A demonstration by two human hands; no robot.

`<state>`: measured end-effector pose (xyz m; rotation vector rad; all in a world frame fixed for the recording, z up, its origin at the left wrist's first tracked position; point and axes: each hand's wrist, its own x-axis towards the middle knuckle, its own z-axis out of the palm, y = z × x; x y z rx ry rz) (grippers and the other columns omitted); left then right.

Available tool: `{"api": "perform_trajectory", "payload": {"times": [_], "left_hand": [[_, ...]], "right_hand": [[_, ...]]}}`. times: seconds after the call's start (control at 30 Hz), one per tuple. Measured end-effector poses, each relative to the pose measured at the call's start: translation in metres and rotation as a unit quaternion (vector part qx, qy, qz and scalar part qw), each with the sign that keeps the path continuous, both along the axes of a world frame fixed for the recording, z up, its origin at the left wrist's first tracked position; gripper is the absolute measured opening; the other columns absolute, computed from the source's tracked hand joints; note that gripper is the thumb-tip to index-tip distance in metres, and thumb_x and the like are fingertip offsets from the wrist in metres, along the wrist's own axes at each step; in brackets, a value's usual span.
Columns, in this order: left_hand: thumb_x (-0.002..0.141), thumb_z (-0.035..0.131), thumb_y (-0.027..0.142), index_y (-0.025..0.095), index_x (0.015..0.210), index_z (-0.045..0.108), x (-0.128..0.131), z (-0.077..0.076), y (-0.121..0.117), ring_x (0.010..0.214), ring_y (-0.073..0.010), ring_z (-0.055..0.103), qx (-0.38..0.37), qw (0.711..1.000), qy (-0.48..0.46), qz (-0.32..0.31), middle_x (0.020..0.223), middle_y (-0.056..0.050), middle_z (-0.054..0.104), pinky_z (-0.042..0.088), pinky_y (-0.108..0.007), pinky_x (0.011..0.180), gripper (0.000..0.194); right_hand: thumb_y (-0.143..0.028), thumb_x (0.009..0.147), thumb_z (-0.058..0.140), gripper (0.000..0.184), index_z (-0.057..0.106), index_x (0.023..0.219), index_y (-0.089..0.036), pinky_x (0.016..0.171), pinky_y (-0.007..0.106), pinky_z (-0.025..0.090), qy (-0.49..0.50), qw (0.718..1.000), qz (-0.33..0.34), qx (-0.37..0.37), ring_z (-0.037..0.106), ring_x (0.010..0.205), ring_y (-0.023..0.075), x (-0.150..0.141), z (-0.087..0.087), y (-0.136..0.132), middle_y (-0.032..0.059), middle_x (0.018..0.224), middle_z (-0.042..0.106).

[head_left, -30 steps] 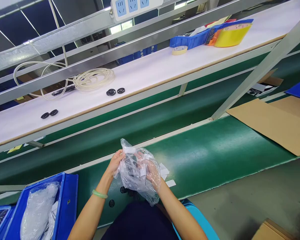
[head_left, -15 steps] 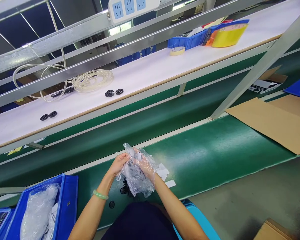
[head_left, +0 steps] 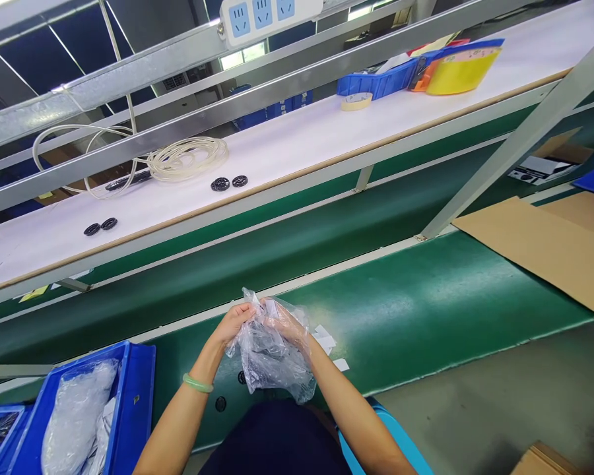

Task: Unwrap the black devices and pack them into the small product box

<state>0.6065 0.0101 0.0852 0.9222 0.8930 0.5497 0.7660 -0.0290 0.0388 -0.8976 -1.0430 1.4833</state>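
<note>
The bag (head_left: 276,371) is over the table's (head_left: 386,316) near side, its left part pinched by the left hand (head_left: 236,321); the right hand (head_left: 288,323) shows through it, grip unclear. Discs (head_left: 220,404) lie left, slips (head_left: 325,339) right, a bin (head_left: 141,389) farther left

No text, label, brand, number or sign can be read on anything here.

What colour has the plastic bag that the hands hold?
The bag is clear and colourless, best seen in the head view.
</note>
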Motion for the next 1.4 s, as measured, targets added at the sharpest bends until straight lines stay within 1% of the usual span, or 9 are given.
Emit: {"api": "perform_trajectory", "payload": {"times": [0.13, 0.5, 0.7, 0.83, 0.97, 1.13, 1.23, 1.33, 1.4], "left_hand": [[0.059, 0.087, 0.045, 0.012, 0.07, 0.067, -0.002, 0.006, 0.003, 0.049, -0.009, 0.05, 0.02, 0.999, 0.01, 0.037, 0.058, -0.001, 0.061, 0.038, -0.02, 0.051, 0.04], [0.058, 0.086, 0.044, 0.013, 0.071, 0.068, 0.003, 0.01, 0.011, 0.049, -0.0101, 0.048, 0.089, 0.98, 0.039, 0.172, 0.057, 0.001, 0.06, 0.036, -0.021, 0.05, 0.037], [0.054, 0.086, 0.041, 0.014, 0.074, 0.068, -0.006, 0.014, 0.023, 0.049, -0.0097, 0.049, 0.106, 0.961, 0.037, 0.253, 0.057, 0.003, 0.059, 0.038, -0.021, 0.05, 0.038], [0.051, 0.087, 0.041, 0.015, 0.078, 0.066, -0.036, 0.027, 0.04, 0.056, -0.011, 0.056, 0.125, 0.932, 0.023, 0.34, 0.066, 0.001, 0.065, 0.044, -0.022, 0.056, 0.043], [0.049, 0.088, 0.037, 0.016, 0.077, 0.064, -0.065, 0.042, 0.054, 0.058, -0.0112, 0.058, 0.154, 0.901, 0.007, 0.406, 0.068, 0.002, 0.066, 0.047, -0.022, 0.06, 0.043], [0.048, 0.089, 0.034, 0.015, 0.077, 0.064, -0.077, 0.054, 0.059, 0.057, -0.0102, 0.057, 0.176, 0.883, -0.007, 0.435, 0.067, 0.003, 0.065, 0.047, -0.022, 0.059, 0.043], [0.049, 0.088, 0.036, 0.015, 0.078, 0.066, -0.076, 0.065, 0.054, 0.055, -0.0099, 0.056, 0.188, 0.881, -0.005, 0.434, 0.065, 0.002, 0.064, 0.046, -0.021, 0.056, 0.042], [0.054, 0.085, 0.038, 0.015, 0.077, 0.067, -0.07, 0.076, 0.042, 0.051, -0.009, 0.052, 0.211, 0.888, 0.02, 0.408, 0.061, 0.003, 0.061, 0.042, -0.02, 0.051, 0.038], [0.057, 0.084, 0.041, 0.015, 0.075, 0.066, -0.062, 0.081, 0.03, 0.048, -0.0079, 0.049, 0.225, 0.897, 0.038, 0.377, 0.057, 0.004, 0.058, 0.039, -0.019, 0.048, 0.036]], "right_hand": [[-0.055, 0.068, 0.075, 0.051, 0.059, 0.102, -0.021, 0.081, 0.036, 0.048, -0.01, 1.0, -0.004, 0.014, 0.057, 0.092, 0.0283, 0.003, 0.002, 0.0, 0.0051, 0.097, 0.061], [-0.041, 0.072, 0.064, 0.018, 0.057, 0.078, -0.026, 0.072, 0.041, 0.041, -0.154, 0.975, -0.163, 0.006, 0.052, 0.072, 0.0286, 0.015, 0.01, 0.002, 0.0016, 0.075, 0.056], [-0.046, 0.081, 0.056, 0.023, 0.058, 0.083, -0.023, 0.065, 0.035, 0.04, -0.173, 0.955, -0.24, 0.005, 0.049, 0.069, 0.0258, 0.036, 0.006, 0.0, 0.0013, 0.073, 0.055], [-0.057, 0.075, 0.053, 0.039, 0.059, 0.085, -0.02, 0.059, 0.032, 0.041, -0.161, 0.953, -0.258, -0.012, 0.052, 0.066, 0.0242, 0.068, -0.019, -0.005, 0.0049, 0.08, 0.06], [-0.055, 0.069, 0.049, 0.045, 0.058, 0.092, -0.017, 0.055, 0.032, 0.042, -0.206, 0.935, -0.283, -0.061, 0.051, 0.058, 0.022, 0.093, -0.062, -0.012, 0.0046, 0.076, 0.059], [-0.052, 0.066, 0.049, 0.04, 0.058, 0.086, -0.019, 0.068, 0.042, 0.046, -0.308, 0.89, -0.309, -0.136, 0.058, 0.074, 0.0322, 0.102, -0.115, -0.02, 0.0083, 0.071, 0.059], [-0.049, 0.064, 0.06, 0.038, 0.061, 0.086, -0.019, 0.082, 0.051, 0.043, -0.353, 0.879, -0.275, -0.165, 0.058, 0.089, 0.0397, 0.105, -0.129, -0.023, 0.0146, 0.085, 0.063], [-0.051, 0.063, 0.07, 0.055, 0.063, 0.104, -0.016, 0.098, 0.061, 0.031, -0.378, 0.882, -0.238, -0.149, 0.042, 0.118, 0.0479, 0.104, -0.114, -0.021, 0.0229, 0.122, 0.054], [-0.055, 0.068, 0.068, 0.072, 0.054, 0.127, -0.016, 0.106, 0.057, 0.025, -0.375, 0.901, -0.197, -0.094, 0.028, 0.131, 0.0425, 0.093, -0.083, -0.016, 0.0188, 0.14, 0.041]]}}
